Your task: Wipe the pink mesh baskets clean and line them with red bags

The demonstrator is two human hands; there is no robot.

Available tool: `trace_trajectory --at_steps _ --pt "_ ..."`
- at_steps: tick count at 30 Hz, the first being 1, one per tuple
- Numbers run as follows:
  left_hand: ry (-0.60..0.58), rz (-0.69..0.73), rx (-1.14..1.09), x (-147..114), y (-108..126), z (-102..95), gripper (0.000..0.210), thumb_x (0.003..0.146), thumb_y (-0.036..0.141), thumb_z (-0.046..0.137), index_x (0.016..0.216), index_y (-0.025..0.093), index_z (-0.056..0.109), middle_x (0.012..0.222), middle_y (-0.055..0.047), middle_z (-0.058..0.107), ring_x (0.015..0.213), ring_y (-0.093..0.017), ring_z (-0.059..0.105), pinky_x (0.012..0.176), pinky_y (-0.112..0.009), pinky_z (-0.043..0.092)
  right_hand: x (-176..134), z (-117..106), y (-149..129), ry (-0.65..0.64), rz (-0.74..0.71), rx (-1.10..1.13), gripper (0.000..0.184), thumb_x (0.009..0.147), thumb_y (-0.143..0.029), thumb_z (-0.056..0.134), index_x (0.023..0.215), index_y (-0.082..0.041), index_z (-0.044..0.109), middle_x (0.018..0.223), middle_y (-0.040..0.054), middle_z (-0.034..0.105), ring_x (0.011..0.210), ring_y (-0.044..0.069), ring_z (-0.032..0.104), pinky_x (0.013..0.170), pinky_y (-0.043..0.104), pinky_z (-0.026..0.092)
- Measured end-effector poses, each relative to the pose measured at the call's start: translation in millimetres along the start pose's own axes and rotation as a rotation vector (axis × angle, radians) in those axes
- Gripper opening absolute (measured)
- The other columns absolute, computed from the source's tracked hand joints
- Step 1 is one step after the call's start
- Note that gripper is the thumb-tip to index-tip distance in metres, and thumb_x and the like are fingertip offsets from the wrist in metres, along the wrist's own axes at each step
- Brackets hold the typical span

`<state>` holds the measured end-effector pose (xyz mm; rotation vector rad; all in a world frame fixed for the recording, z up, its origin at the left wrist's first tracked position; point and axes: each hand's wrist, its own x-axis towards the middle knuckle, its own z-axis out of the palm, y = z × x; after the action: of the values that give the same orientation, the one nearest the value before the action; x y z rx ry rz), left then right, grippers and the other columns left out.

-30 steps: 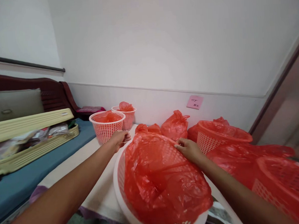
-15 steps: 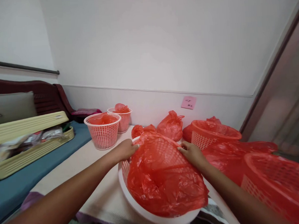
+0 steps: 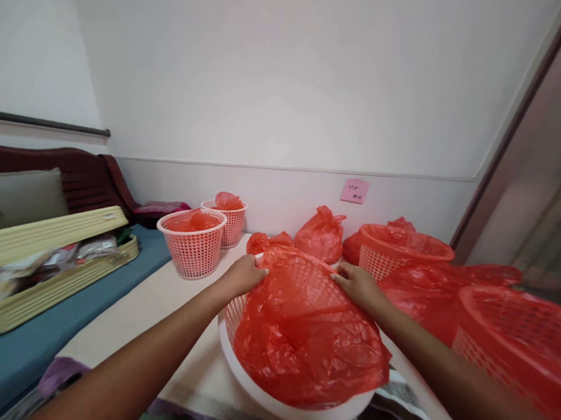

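Observation:
A white plastic basket (image 3: 233, 352) with lattice sides tilts toward me at the near edge of the table. A red plastic bag (image 3: 307, 341) is spread inside it and bunched over its far rim. My left hand (image 3: 243, 275) is closed at the basket's far left rim, pinching the bag's edge there. On the far right rim my right hand (image 3: 358, 284) is closed with thumb and fingers over the bag and the rim. The part of the rim under my fingers is hidden.
Bagged baskets stand at left, one in front (image 3: 195, 253) and one behind (image 3: 234, 225). Red-covered baskets crowd the right, a far one (image 3: 381, 261) and a near one (image 3: 517, 347). A knotted red bag (image 3: 320, 233) sits by the wall. A yellow box (image 3: 66, 280) lies on the blue bed.
My left hand has shifted slightly right along the rim, and the bag's left side has drawn in, baring more lattice. My right hand has barely moved.

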<state>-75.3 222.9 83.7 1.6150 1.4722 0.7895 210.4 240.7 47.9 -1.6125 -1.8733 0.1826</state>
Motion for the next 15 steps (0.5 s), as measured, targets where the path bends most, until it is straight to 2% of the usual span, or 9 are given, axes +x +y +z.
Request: trace_trajectory --at_steps 5,10,15 --pt "-0.130 -0.072 -0.394 6.2 -4.6 5.2 0.021 0.091 0.034 0.058 0.096 0.014 0.061 0.084 -0.001 0.062 0.066 -0.011 0.059 0.059 -0.026 0.051 -0.9 0.3 2.1 -0.006 -0.007 -0.023 0.018 0.079 -0.031 0.052 0.063 -0.022 0.051 0.064 0.0005 0.060 0.063 0.017 0.055 0.060 0.027 0.035" --pt "-0.145 -0.083 -0.657 13.2 -8.9 7.5 0.020 0.091 0.033 0.059 0.099 0.014 0.061 0.086 -0.001 0.063 0.067 -0.011 0.060 0.059 -0.026 0.052 0.6 2.5 4.4 -0.018 -0.026 -0.025 0.020 0.080 -0.031 0.050 0.063 -0.022 0.047 0.064 -0.0001 0.057 0.064 0.017 0.053 0.060 0.027 0.035" --pt "-0.163 -0.080 -0.823 17.0 -5.0 6.9 0.021 0.092 0.033 0.058 0.094 0.013 0.062 0.085 -0.001 0.064 0.068 -0.011 0.061 0.061 -0.027 0.053 1.6 3.2 5.8 -0.025 -0.024 -0.037 0.020 0.080 -0.032 0.049 0.063 -0.022 0.048 0.065 0.0006 0.058 0.063 0.017 0.054 0.060 0.027 0.034"
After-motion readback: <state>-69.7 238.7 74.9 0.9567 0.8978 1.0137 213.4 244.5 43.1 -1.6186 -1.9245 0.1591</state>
